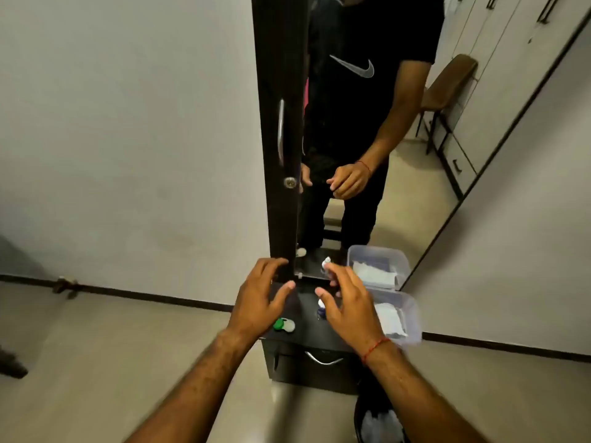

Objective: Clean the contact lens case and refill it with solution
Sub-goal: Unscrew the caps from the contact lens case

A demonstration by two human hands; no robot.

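Left hand (256,306) and right hand (351,306) hover spread, empty — the contact lens case (284,325), near-left, is likely light and slick — pinch its caps.

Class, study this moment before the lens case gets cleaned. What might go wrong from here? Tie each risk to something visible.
1. The lens case lies near the front edge of the narrow cabinet top; the left hand hovering over it might knock it to the floor.
2. The solution bottle is partly hidden under the right hand, so a blind grab may tip it.
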